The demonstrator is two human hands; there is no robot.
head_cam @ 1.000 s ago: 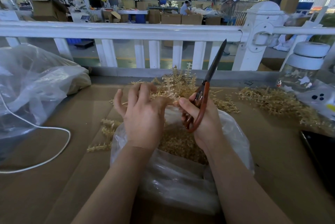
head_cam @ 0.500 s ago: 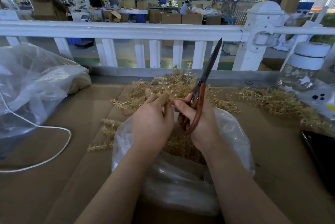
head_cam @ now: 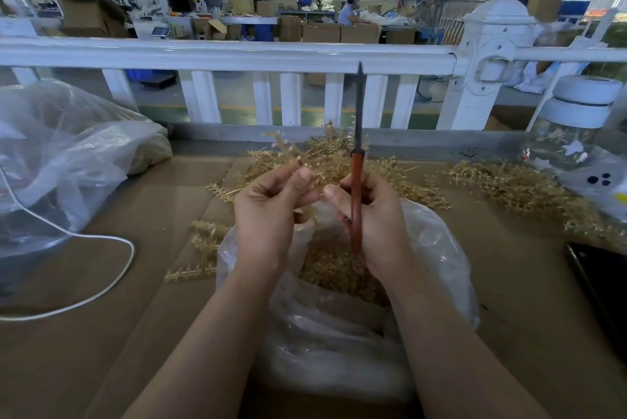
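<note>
dark slab (head_cam: pixel 599 286): cut by right edge | scissors (head_cam: pixel 356 201) loops: hidden inside right hand (head_cam: pixel 381 230)

Close together: left hand (head_cam: pixel 266 215), right hand (head_cam: pixel 378 220); fingers curled.

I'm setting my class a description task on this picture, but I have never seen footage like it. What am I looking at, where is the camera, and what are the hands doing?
There is no machine here. A person works with two bare hands, and the camera sits on their head, looking forward and down, so the arms enter from the bottom edge. The left hand pinches a small golden plastic piece. The right hand grips scissors with reddish-brown handles, blades pointing up. Beneath the hands, an open clear bag holds loose golden pieces. It lies on a cardboard-covered table. A heap of golden plastic strips lies behind the hands, a white cable and another bag are on the left, and a white-lidded jar is on the right.
</note>
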